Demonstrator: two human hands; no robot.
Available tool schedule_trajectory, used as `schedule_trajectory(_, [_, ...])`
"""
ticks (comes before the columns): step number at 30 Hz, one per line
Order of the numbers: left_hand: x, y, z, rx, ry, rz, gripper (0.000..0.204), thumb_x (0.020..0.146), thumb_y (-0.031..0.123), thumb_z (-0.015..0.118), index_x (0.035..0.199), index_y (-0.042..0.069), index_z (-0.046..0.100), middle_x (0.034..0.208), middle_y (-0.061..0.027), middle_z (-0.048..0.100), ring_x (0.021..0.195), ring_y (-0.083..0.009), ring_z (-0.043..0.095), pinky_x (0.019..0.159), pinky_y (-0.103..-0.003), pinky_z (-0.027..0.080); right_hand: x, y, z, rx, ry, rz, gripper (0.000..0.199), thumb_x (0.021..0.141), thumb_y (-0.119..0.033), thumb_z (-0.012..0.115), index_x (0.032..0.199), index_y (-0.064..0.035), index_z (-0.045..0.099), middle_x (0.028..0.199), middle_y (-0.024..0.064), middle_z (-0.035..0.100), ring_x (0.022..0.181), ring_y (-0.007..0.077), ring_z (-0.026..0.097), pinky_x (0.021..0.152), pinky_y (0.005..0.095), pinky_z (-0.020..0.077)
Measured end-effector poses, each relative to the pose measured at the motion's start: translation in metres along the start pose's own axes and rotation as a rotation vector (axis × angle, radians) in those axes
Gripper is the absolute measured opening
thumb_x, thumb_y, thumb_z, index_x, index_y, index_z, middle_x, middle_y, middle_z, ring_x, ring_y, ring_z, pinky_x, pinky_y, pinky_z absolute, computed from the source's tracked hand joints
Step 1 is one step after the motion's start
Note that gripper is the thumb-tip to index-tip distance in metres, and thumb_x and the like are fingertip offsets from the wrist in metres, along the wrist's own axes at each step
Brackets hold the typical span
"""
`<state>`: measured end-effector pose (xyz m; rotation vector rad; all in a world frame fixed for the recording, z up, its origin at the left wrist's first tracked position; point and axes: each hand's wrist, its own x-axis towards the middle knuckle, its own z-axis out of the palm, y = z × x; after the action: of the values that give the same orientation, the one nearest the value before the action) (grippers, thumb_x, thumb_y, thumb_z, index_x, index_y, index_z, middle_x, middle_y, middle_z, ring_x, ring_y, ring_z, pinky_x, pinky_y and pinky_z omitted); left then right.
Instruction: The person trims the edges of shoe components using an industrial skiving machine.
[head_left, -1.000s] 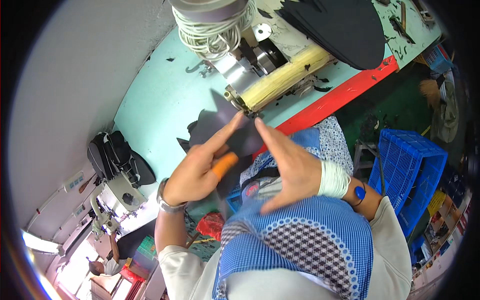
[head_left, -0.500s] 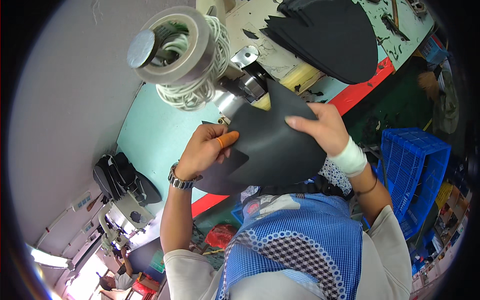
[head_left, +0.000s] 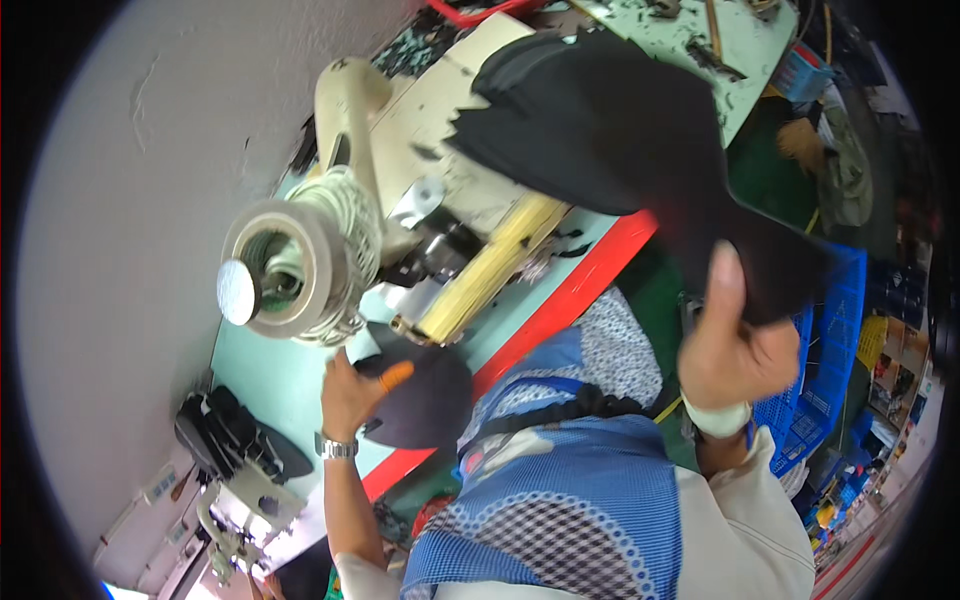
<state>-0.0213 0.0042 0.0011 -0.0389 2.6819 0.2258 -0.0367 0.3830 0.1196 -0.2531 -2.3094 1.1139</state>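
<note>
My right hand point(head_left: 728, 350) grips a dark fabric piece point(head_left: 770, 265) and holds it up at the right, near a stack of dark cut pieces point(head_left: 590, 120) on the table. My left hand point(head_left: 355, 392), with an orange cover on one fingertip and a watch at the wrist, holds a second dark rounded piece point(head_left: 420, 400) at the light green table point(head_left: 270, 375), just below the sewing machine point(head_left: 410, 215) with its pale handwheel point(head_left: 275, 268).
A yellowish roller bar point(head_left: 490, 270) juts from the machine. The table has a red front edge point(head_left: 570, 300). A blue crate point(head_left: 830, 380) stands at the right. Another dark machine point(head_left: 225, 440) sits at lower left.
My hands have parted: the right hand carried one dark piece up and to the right, the left hand dropped lower with another piece. The view swung toward the machine.
</note>
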Motion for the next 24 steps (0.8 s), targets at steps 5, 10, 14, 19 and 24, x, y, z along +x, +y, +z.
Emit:
schedule_trajectory(5, [-0.015, -0.033, 0.013, 0.017, 0.199, 0.063, 0.041, 0.080, 0.026, 0.077, 0.107, -0.002, 0.065, 0.090, -0.0213, 0.069, 0.083, -0.0388, 0.067, 0.075, -0.044, 0.053, -0.034, 0.040, 0.061, -0.253, -0.385, -0.413, 0.040, 0.076, -0.017, 0.074, 0.110, 0.0011, 0.064, 0.113, 0.0192, 0.062, 0.117, 0.0376, 0.056, 0.099, 0.0430, 0.0483])
schedule_trajectory(10, [-0.050, 0.030, -0.084, -0.785, -0.323, 0.331, 0.016, 0.079, 0.000, 0.072, 0.095, 0.000, 0.074, 0.087, -0.0121, 0.073, 0.078, -0.0197, 0.070, 0.071, -0.029, 0.054, -0.092, 0.007, 0.074, 0.569, -0.844, -0.100, 0.042, 0.082, -0.022, 0.075, 0.115, 0.0020, 0.062, 0.116, 0.0179, 0.064, 0.109, 0.0337, 0.061, 0.092, 0.0405, 0.0508])
schedule_trajectory(14, [-0.022, 0.096, -0.080, -0.922, -0.153, 0.242, 0.017, 0.088, 0.008, 0.070, 0.102, -0.002, 0.069, 0.080, -0.0061, 0.065, 0.074, -0.0116, 0.060, 0.067, -0.026, 0.049, -0.069, 0.019, 0.038, 0.696, -1.211, 0.522, 0.035, 0.086, -0.016, 0.070, 0.114, 0.0043, 0.063, 0.107, 0.0151, 0.068, 0.099, 0.0216, 0.064, 0.087, 0.0354, 0.0511])
schedule_trajectory(19, [0.039, 0.087, -0.043, -1.113, -0.603, -0.025, 0.029, 0.099, 0.023, 0.058, 0.098, -0.005, 0.064, 0.072, -0.0020, 0.063, 0.059, -0.0057, 0.059, 0.045, -0.023, 0.043, -0.046, 0.047, 0.051, 0.601, -0.964, 0.842, 0.027, 0.087, -0.015, 0.069, 0.104, 0.0064, 0.068, 0.090, 0.0082, 0.072, 0.081, 0.0125, 0.066, 0.075, 0.0275, 0.0529])
schedule_trajectory(24, [0.045, 0.111, -0.063, -0.896, -0.582, -0.050, 0.035, 0.101, 0.030, 0.054, 0.096, -0.003, 0.063, 0.059, -0.0035, 0.060, 0.042, -0.0096, 0.055, 0.037, -0.024, 0.041, -0.040, 0.054, 0.055, 0.673, -0.938, 0.918, 0.025, 0.086, -0.013, 0.067, 0.102, 0.0074, 0.069, 0.089, 0.0099, 0.072, 0.078, 0.0139, 0.067, 0.072, 0.0284, 0.0526])
